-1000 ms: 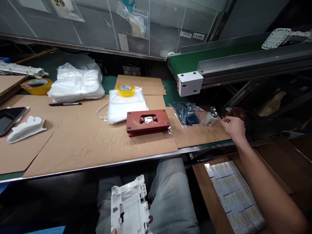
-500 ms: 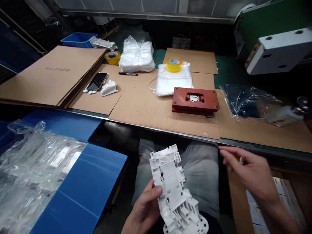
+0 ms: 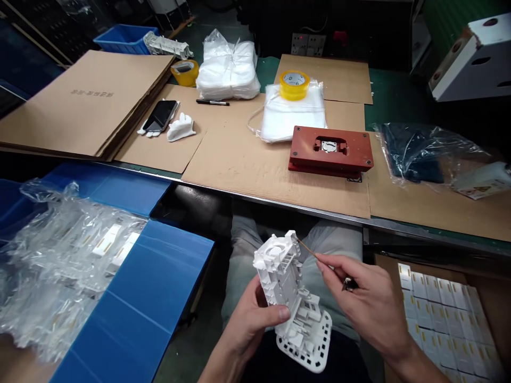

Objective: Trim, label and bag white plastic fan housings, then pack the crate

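My left hand [image 3: 249,322] grips a white moulded plastic part [image 3: 289,298] over my lap, thumb across its front. My right hand [image 3: 365,303] pinches a thin brown stick [image 3: 308,249] whose tip touches the upper corner of that part. On the bench ahead lies a red metal fixture [image 3: 331,154] with a small metal insert in its recess.
Cardboard sheets [image 3: 255,159] cover the bench. On it lie a yellow tape roll [image 3: 294,85] on white bags, a pen [image 3: 212,102], a phone [image 3: 159,115] and a dark plastic bag [image 3: 419,157]. A blue bin [image 3: 131,298] with bagged parts sits left; a carton of small boxes [image 3: 447,303] sits right.
The view dropped from the bench to my lap. My right hand came back from the bench's right end with the thin stick and set its tip on the white part, which my left hand raised.
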Tool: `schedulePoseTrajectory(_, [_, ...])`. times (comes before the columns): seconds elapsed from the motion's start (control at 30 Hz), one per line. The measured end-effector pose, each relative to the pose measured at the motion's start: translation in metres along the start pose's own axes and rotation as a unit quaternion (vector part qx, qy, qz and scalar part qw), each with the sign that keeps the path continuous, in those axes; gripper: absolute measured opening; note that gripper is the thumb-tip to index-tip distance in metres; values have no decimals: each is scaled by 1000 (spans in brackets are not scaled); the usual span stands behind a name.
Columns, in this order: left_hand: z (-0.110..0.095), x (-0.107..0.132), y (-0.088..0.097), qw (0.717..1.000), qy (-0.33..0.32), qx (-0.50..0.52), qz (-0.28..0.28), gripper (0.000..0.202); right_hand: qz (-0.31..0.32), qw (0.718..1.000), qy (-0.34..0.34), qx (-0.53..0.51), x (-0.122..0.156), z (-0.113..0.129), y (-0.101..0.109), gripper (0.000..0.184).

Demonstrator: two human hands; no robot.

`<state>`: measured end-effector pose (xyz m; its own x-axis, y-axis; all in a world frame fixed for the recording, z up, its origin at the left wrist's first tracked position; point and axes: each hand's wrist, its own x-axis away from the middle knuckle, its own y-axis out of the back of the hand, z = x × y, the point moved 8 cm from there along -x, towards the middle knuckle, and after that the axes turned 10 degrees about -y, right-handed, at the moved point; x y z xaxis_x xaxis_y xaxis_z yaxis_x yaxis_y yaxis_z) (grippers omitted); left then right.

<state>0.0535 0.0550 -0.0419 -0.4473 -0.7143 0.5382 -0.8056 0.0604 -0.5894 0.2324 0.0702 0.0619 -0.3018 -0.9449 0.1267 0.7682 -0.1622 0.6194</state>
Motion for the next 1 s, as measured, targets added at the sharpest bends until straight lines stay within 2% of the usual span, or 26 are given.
schedulePoseTrajectory(0.17, [-5,-2,2,998,-12,-54,-23,71,90,991,-95,-9,-4,-12,-7,19])
schedulePoseTrajectory(0.3, [-1,-6,5,999,-12,-42,-10,71,99,986,-129,-19,-2,-19,-6,21])
schedulePoseTrajectory(0.37, [3,-7,6,1000,-2,6,8,71,78,987,-137,-30,-3,-27,0,20])
schedulePoseTrajectory(0.43, [8,-7,4,996,21,83,38,71,15,989,-144,-35,-8,-43,18,22])
schedulePoseTrajectory(0.5, [11,-5,-3,981,54,166,79,73,-93,984,-150,-23,-18,-67,49,28])
schedulePoseTrajectory(0.57, [9,-2,-13,961,77,238,122,75,-205,966,-160,9,-32,-96,84,34])
schedulePoseTrajectory(0.67, [3,2,-26,934,89,302,169,75,-302,928,-188,115,-61,-139,128,36])
schedulePoseTrajectory(0.73, [2,5,-32,925,101,311,193,79,-305,905,-197,222,-82,-159,144,35])
schedulePoseTrajectory(0.83, [4,7,-34,923,102,312,200,81,-269,882,-207,328,-106,-179,152,39])
schedulePoseTrajectory(1.0, [7,6,-38,926,102,303,199,77,-220,883,-162,381,-115,-190,146,47])
